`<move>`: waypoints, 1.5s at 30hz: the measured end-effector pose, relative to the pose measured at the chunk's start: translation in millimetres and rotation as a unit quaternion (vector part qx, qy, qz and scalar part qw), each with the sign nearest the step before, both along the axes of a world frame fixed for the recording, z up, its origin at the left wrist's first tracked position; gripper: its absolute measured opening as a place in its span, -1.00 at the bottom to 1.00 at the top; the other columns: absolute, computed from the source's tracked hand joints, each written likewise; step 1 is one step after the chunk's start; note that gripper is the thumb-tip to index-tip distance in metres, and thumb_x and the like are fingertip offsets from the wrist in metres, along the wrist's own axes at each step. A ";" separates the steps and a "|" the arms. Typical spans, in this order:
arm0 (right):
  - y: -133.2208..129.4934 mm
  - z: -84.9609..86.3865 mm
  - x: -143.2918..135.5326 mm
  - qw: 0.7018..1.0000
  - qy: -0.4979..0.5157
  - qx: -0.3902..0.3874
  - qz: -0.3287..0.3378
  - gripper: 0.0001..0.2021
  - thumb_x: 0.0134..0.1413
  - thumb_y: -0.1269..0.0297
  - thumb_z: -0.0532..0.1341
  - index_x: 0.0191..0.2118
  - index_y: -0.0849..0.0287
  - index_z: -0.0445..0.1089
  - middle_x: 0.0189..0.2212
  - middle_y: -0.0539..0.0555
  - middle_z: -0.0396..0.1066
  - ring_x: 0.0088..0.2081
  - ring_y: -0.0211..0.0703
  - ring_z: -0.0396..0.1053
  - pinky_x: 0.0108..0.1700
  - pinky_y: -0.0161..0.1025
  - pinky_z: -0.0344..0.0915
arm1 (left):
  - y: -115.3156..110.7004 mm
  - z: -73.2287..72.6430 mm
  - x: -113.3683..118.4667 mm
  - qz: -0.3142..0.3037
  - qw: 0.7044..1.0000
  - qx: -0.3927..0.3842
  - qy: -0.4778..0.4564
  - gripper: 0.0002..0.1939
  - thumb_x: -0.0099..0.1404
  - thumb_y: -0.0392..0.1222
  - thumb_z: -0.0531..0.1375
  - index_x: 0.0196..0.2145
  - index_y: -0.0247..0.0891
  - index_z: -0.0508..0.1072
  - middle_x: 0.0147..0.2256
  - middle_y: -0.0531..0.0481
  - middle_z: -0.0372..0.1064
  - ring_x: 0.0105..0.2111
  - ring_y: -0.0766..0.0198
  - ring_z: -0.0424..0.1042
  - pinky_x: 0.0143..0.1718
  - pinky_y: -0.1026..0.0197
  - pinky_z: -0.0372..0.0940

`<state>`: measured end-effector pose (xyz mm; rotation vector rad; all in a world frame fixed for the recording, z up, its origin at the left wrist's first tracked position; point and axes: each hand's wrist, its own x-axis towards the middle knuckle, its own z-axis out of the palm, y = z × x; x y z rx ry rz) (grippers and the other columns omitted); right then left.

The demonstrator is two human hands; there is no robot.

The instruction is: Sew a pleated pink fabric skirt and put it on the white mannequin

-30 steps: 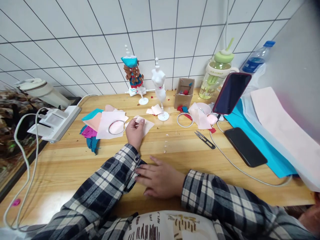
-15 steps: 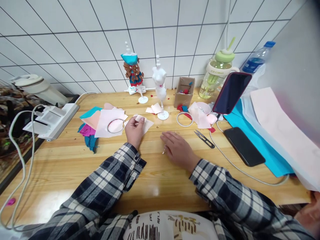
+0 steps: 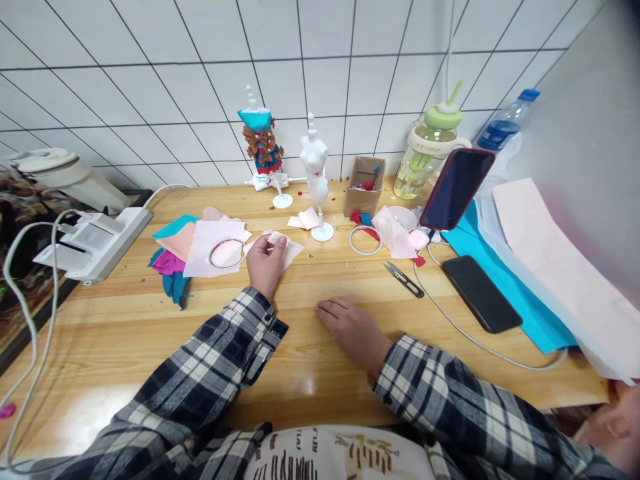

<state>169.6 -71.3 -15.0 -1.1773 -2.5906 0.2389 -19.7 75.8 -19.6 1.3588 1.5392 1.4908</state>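
My left hand [image 3: 264,265] is closed, thumb and fingers pinching a small pale pink piece of crepe paper [image 3: 275,237]. Another pale pink sheet [image 3: 293,252] lies under and beside that hand. Palm down, my right hand [image 3: 354,335] rests on the wooden table, its fingers stretched out and close together; whatever may be beneath the palm is hidden. Left of my left hand, a hoop [image 3: 226,241] lies on a pale pink paper square [image 3: 200,248]. Behind the hands stands a bare white mini mannequin [image 3: 315,160], with folded pale paper pieces [image 3: 306,219] at its base.
A dressed mannequin [image 3: 261,140] stands by the tiled wall. Toward the right are a small cardboard box [image 3: 365,199], a white ring [image 3: 351,243], thread snips [image 3: 404,279], a drink bottle [image 3: 427,150], a propped phone [image 3: 456,190] and a flat phone [image 3: 481,293]. A power strip [image 3: 117,240] sits left.
My right hand has slid toward me over the table, and the small pale scrap seen under it before is out of sight. My left hand keeps its pinch. The view has shifted slightly.
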 end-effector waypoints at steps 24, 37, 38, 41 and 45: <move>83.6 43.5 50.9 0.620 0.659 -0.339 -0.258 -0.64 -0.30 0.24 0.44 -0.39 0.14 0.26 -0.44 -0.05 0.45 -0.40 -0.30 0.43 -0.30 -0.34 0.39 | -41.9 14.7 -11.2 -0.194 0.888 0.236 0.343 -0.92 0.27 -0.17 0.21 -0.38 -0.16 0.49 -0.41 -0.04 0.52 -0.35 0.20 0.47 -0.23 0.13 0.32; 252.7 77.6 93.1 0.834 0.404 0.006 -0.376 -0.82 0.00 0.45 0.15 -0.24 0.27 0.42 -0.27 0.17 0.51 -0.23 -0.13 0.45 -0.11 -0.15 0.37 | -29.5 2.4 -10.0 -0.191 0.891 0.218 0.349 -0.91 0.30 -0.19 0.17 -0.32 -0.17 0.48 -0.38 -0.06 0.52 -0.33 0.18 0.46 -0.25 0.10 0.35; 254.0 77.2 92.4 0.850 0.386 0.000 -0.359 -0.80 -0.01 0.48 0.14 -0.23 0.27 0.45 -0.24 0.16 0.53 -0.20 -0.13 0.45 -0.07 -0.15 0.35 | -29.0 1.7 -9.8 -0.184 0.892 0.219 0.349 -0.91 0.30 -0.18 0.17 -0.32 -0.17 0.48 -0.38 -0.06 0.52 -0.33 0.17 0.46 -0.26 0.10 0.35; 252.7 78.2 92.4 0.886 0.329 0.002 -0.327 -0.73 0.00 0.50 0.15 -0.19 0.21 0.51 -0.22 0.12 0.54 -0.15 -0.12 0.44 0.02 -0.13 0.28 | -27.8 0.2 -9.2 -0.176 0.894 0.217 0.351 -0.91 0.30 -0.18 0.18 -0.33 -0.18 0.48 -0.39 -0.05 0.51 -0.33 0.18 0.45 -0.27 0.11 0.34; 248.1 82.8 98.4 0.914 0.168 0.075 -0.362 -0.74 0.02 0.32 0.24 -0.13 0.15 0.53 -0.30 0.14 0.54 -0.14 0.01 0.39 0.00 -0.04 0.25 | -27.3 -0.2 -9.5 -0.168 0.896 0.219 0.348 -0.92 0.29 -0.18 0.19 -0.33 -0.18 0.47 -0.39 -0.06 0.51 -0.33 0.17 0.46 -0.27 0.12 0.33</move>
